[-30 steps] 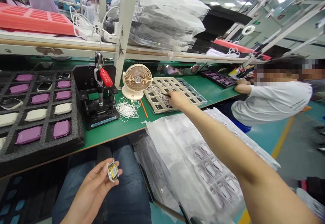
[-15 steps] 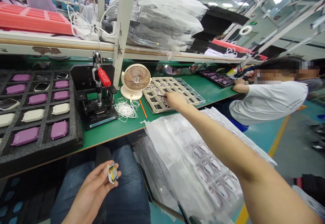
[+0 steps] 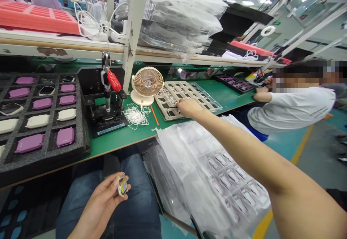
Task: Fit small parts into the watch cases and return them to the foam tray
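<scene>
Over my lap, my left hand (image 3: 104, 199) pinches a small open watch case (image 3: 123, 186) between thumb and fingers, its yellow-lined inside showing. My right hand (image 3: 189, 107) reaches far out over the beige compartment tray (image 3: 170, 114) on the bench. Its fingers are closed on a thin dark tool, seemingly tweezers (image 3: 172, 107), whose tip points left over the tray. Small parts (image 3: 168, 96) lie heaped in one part of that tray, and dark square pieces sit in other compartments. What the tip touches is too small to make out.
A black press (image 3: 107, 105) with a red handle stands left of a fan (image 3: 148, 81), with coiled white cord (image 3: 137, 116) in front. A foam tray (image 3: 81, 143) holds purple and cream watch cases. Wrapped plastic trays (image 3: 187, 166) lie beside my legs. A co-worker (image 3: 298, 105) sits at right.
My right hand has lowered slightly toward the tray, and the tool now lies closer to its compartments. My left hand keeps holding the watch case. The view has shifted a little.
</scene>
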{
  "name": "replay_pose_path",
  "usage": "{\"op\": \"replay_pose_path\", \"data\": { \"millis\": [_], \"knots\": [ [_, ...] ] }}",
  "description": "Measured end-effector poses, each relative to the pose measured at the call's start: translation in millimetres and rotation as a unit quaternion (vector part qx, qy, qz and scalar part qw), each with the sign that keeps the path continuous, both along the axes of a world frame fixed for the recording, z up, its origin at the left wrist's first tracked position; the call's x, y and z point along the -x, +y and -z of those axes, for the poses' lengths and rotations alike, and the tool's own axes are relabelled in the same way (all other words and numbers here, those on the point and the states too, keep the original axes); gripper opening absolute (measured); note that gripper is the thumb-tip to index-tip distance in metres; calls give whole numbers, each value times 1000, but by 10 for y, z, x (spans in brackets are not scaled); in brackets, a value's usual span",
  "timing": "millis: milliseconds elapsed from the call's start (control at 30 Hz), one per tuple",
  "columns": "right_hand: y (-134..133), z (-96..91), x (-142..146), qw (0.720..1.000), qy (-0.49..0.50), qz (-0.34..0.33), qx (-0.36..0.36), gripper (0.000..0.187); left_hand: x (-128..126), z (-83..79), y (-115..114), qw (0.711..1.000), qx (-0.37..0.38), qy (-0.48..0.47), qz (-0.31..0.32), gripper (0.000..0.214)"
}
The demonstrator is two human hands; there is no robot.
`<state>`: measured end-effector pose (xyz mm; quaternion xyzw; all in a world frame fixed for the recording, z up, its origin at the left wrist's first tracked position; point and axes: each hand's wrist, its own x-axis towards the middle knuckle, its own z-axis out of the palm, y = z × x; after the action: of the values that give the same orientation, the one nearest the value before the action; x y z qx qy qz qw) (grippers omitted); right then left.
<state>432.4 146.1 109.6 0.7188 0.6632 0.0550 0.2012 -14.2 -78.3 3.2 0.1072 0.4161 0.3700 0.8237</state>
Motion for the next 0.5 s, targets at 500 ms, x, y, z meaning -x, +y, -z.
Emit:
{"op": "replay_pose_path", "data": {
  "millis": [500],
  "knots": [
    [-125,-31,-102,993,82,41,-78,36,-17,-34,49,1000,-2,-8,-17,37]
  ]
}}
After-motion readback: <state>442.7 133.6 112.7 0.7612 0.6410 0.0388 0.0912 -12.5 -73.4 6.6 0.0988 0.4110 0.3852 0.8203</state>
